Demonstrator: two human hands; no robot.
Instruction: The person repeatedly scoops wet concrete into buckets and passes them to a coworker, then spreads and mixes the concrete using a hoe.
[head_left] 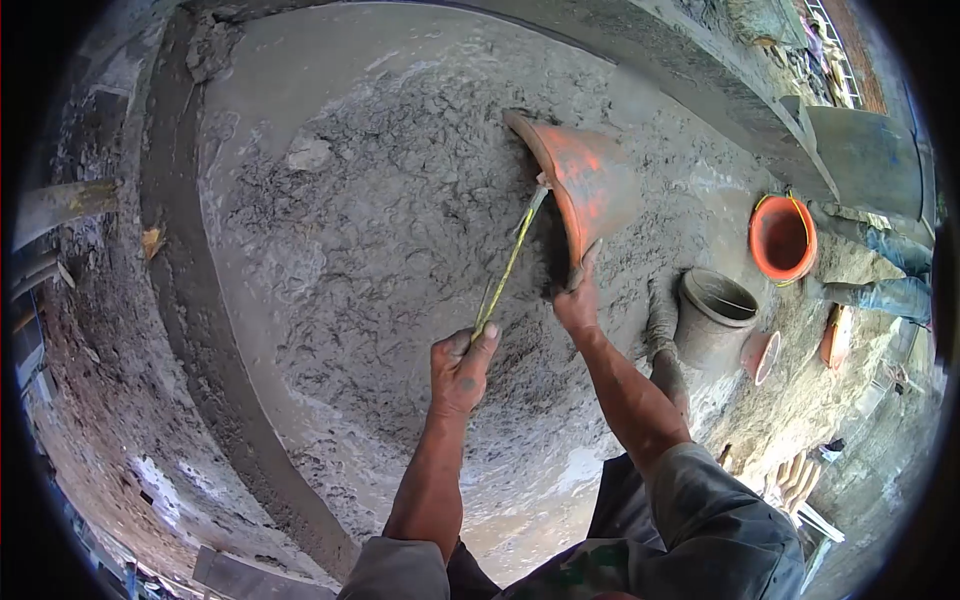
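Note:
An orange bucket (590, 180) lies tipped on its side over wet grey mortar (380, 250), its mouth facing left. My left hand (465, 370) is closed around a yellow rope (510, 268), which runs taut up to the bucket's rim. With its fingers on the lower edge of that rim, my right hand (580, 295) grips the bucket. The inside of the bucket is mostly hidden from this angle.
A grey bucket (715, 315) stands to the right, near a second orange bucket (783, 238). Behind them are another person's legs (885, 270) in blue trousers. Raised edges (190, 290) border the mortar at left and top. A small pinkish container (762, 356) lies at right.

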